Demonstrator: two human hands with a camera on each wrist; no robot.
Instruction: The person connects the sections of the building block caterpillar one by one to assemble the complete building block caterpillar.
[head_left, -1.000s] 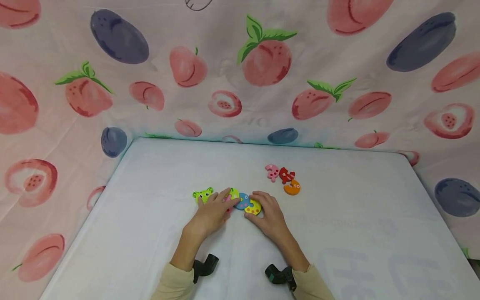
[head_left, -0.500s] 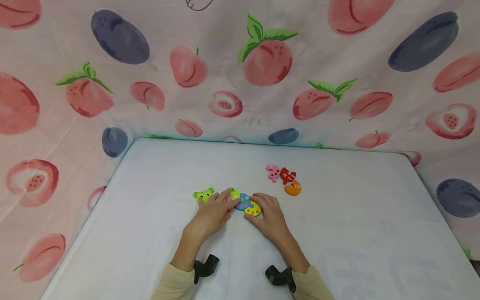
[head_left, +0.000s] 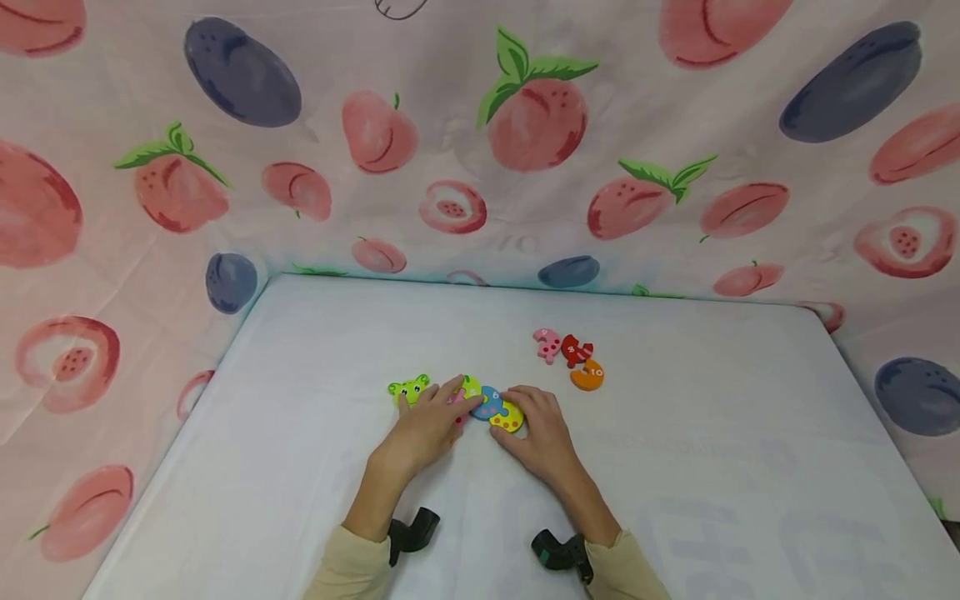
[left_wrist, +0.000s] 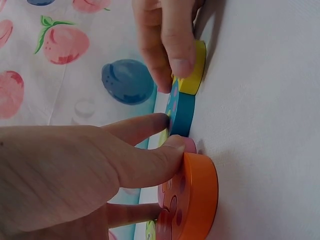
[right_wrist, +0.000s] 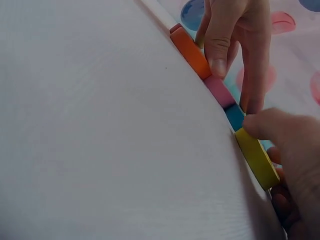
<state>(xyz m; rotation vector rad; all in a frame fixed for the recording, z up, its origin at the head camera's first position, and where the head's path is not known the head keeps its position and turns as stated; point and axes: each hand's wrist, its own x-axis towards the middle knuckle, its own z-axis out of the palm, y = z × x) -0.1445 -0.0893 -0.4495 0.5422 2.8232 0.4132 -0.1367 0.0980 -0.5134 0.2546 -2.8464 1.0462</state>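
A row of flat, jigsaw-edged toy pieces lies on the white table, with a green animal head piece (head_left: 409,389) at its left end. My left hand (head_left: 422,429) spreads over the middle of the row. Its index finger reaches the blue piece (head_left: 489,402), and its thumb rests where the pink and orange pieces (left_wrist: 202,195) meet. A red piece (left_wrist: 164,225) lies beyond the orange one, partly hidden by the fingers. At the right end, my right hand (head_left: 546,433) pinches the yellow piece (head_left: 507,420) between thumb and fingers, right against the blue one. A light green piece (head_left: 471,385) shows behind.
Farther back and right lie a pink spotted piece (head_left: 549,347), a red piece (head_left: 573,352) and an orange piece (head_left: 588,375), close together. The white table (head_left: 712,417) meets a fruit-print cloth (head_left: 420,75) at its back. Dark wrist cameras (head_left: 414,531) are worn on both forearms.
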